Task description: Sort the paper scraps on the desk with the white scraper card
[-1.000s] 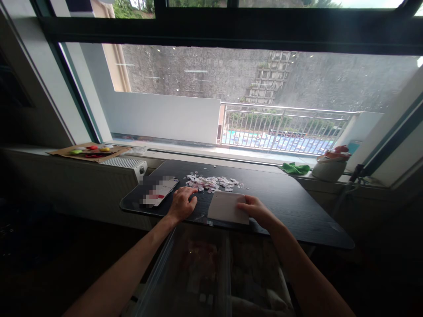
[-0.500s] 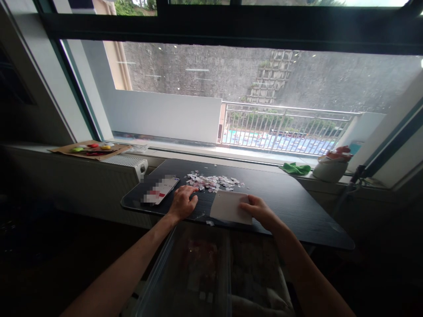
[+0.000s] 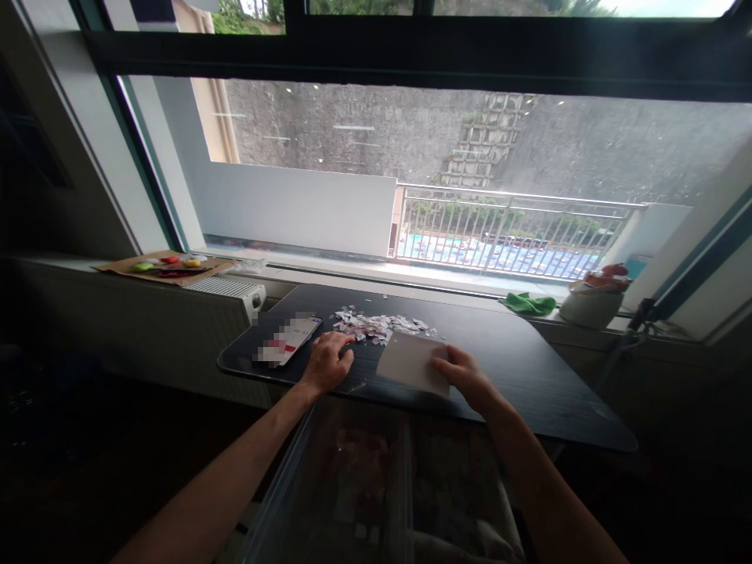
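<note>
My right hand [image 3: 465, 376] grips a flat white scraper [image 3: 412, 362] by its right edge, thumb on top. The scraper is a thin card-like piece with rounded corners and a small hole near its upper left corner, slightly blurred. Just beyond it lies a loose heap of small torn paper scraps [image 3: 376, 325] on the dark table [image 3: 499, 352]. My left hand [image 3: 329, 362] rests at the table's near side, thumb apart and fingers loosely bent, holding nothing. Its fingertips are close to the heap's left end. A phone [image 3: 291, 341] lies left of that hand, its screen partly pixelated.
Below the near table edge stands a clear plastic bin [image 3: 329, 478] with dim contents. The sill holds a green cloth [image 3: 529, 303] and a pale pot [image 3: 591, 305] on the right. At left, a brown board [image 3: 126, 270] carries colourful items above a radiator [image 3: 220, 290].
The scraper has lifted and tilted slightly in my right hand, toward the paper heap. A white scrap at the near table edge no longer shows. My left hand has stayed nearly still.
</note>
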`<state>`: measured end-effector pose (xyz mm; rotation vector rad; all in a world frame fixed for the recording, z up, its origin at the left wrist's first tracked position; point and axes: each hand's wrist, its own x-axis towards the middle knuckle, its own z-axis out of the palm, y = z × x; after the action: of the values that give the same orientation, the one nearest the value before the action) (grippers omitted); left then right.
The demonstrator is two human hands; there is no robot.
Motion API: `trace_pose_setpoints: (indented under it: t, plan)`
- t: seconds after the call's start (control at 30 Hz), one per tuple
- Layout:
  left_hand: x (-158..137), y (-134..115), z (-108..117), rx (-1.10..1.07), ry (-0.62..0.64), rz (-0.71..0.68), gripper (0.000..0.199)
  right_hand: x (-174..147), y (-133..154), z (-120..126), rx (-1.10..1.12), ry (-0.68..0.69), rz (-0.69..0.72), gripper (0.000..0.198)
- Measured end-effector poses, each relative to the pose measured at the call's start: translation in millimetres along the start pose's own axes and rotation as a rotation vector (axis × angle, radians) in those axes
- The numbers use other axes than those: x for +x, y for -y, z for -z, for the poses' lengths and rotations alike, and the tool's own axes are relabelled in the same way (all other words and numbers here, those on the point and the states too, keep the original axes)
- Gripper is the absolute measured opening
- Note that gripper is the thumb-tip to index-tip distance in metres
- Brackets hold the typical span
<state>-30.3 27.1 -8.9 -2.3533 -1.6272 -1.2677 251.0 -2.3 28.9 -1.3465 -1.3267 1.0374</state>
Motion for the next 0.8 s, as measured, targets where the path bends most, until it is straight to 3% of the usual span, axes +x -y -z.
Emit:
trace_pose_setpoints:
  t: [0.1, 0.23, 0.5, 0.8]
  plan:
    - [0, -1, 0, 0.002, 0.000, -0.003, 0.027, 23, 2, -2, -0.077, -0.152, 0.068, 0.026]
    - [0, -2, 2, 0.006, 0.003, -0.009, 0.026, 43, 8, -12, -0.171, -0.244, 0.122, 0.019]
    - [0, -4, 3, 0.014, 0.021, 0.011, 0.027, 28, 23, -12, -0.298, -0.176, 0.162, 0.013]
    - [0, -4, 4, 0.022, 0.030, 0.004, 0.027, 39, 29, -43, -0.335, -0.150, 0.202, 0.011]
